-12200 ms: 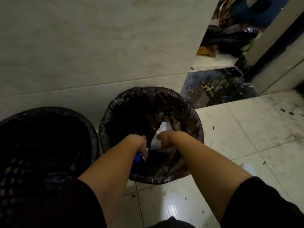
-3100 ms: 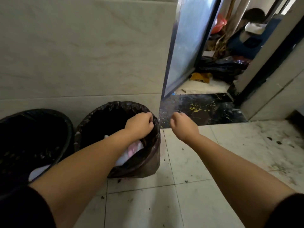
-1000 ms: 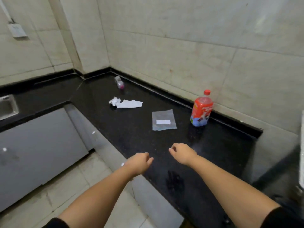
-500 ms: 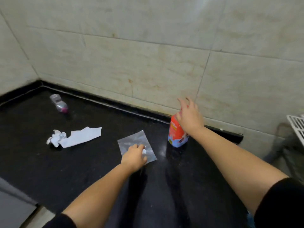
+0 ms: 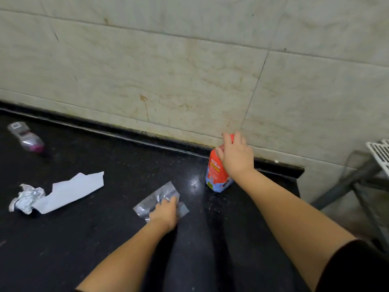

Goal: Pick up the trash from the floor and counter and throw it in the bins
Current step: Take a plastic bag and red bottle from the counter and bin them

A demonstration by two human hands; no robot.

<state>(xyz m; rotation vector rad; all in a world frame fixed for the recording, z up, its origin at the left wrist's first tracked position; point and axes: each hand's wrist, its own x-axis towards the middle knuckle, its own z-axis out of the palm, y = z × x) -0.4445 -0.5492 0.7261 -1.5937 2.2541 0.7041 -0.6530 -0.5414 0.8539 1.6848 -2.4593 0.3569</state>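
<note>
counter (image 5: 84,239) front: open | wall (image 5: 189,70) blocks behind bottle (image 5: 215,175)

Illumination is dim and even, with a greenish cast. The wall (image 5: 189,70) is the brightest surface. The black counter (image 5: 84,239) reads nearly featureless; a small specular glint lies beside the bottle (image 5: 214,175). Arm shadows on the counter are faint. Wide-angle distortion bows the tile joints and the counter's back edge. Detail is soft throughout: both hands, the left hand (image 5: 166,212) and right hand (image 5: 236,155), show slight motion blur, and label text is illegible.
</note>
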